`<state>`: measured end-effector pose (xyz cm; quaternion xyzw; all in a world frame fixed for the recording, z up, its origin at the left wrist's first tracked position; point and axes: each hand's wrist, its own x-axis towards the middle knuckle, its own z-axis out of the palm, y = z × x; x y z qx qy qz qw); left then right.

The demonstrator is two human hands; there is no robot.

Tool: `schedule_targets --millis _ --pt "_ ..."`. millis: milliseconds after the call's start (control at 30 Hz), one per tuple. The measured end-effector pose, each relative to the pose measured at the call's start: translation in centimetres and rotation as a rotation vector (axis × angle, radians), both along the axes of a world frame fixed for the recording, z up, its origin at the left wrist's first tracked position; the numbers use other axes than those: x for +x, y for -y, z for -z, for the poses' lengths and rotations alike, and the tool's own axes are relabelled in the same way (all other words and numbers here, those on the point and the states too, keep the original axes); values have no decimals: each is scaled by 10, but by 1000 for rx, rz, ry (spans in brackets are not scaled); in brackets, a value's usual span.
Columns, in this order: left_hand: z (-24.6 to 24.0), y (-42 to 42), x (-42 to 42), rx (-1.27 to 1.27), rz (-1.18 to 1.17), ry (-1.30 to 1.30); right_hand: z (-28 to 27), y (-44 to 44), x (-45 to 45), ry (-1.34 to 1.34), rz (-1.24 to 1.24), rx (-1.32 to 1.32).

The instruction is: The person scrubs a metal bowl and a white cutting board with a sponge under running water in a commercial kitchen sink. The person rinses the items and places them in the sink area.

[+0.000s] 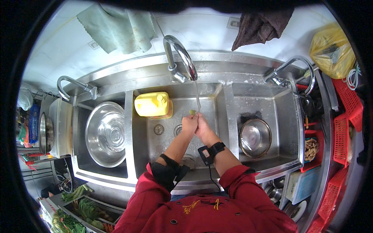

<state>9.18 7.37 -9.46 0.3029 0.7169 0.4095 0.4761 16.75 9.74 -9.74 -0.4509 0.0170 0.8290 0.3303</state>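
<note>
My left hand [190, 123] and my right hand [203, 125] are pressed together over the middle basin [209, 110] of a stainless steel sink. A thin water stream [198, 96] falls onto them from the middle gooseneck faucet [186, 59]. Just beyond my left fingers pokes a small yellow-green piece [192, 111], too small to name; the left fingers look closed on it. The fingers of my right hand are partly hidden, and what they hold cannot be seen. Left of the hands, in the same basin, a yellow plastic jug [151, 104] lies on its side.
A large steel bowl [106, 135] fills the left basin; a smaller metal bowl [255, 138] sits in the right one. Further faucets stand at left [74, 86] and right [294, 65]. Red plastic baskets [341, 139] line the right side. Vegetables [87, 208] lie in bins at lower left.
</note>
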Motion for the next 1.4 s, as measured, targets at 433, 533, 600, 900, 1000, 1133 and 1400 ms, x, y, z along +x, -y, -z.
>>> schedule_targets --millis 433,533,600,900,1000,1133,1400 --pt "-94 95 -11 437 152 -475 -3 -4 3 152 -119 -14" --pt "-107 112 -16 440 123 -465 8 -10 -4 116 -71 -60" --pt "-115 122 -21 446 113 -445 20 -17 -6 123 -111 -106" --pt "-157 171 -39 457 2 -363 47 -34 -11 287 71 -94" --pt "-165 191 -59 387 -17 -389 45 -42 -12 630 -123 115" --pt "-149 204 -73 243 13 -385 46 -52 -15 1355 -1213 842" --pt "-104 196 -73 224 241 -536 45 -77 -7 977 -983 620"
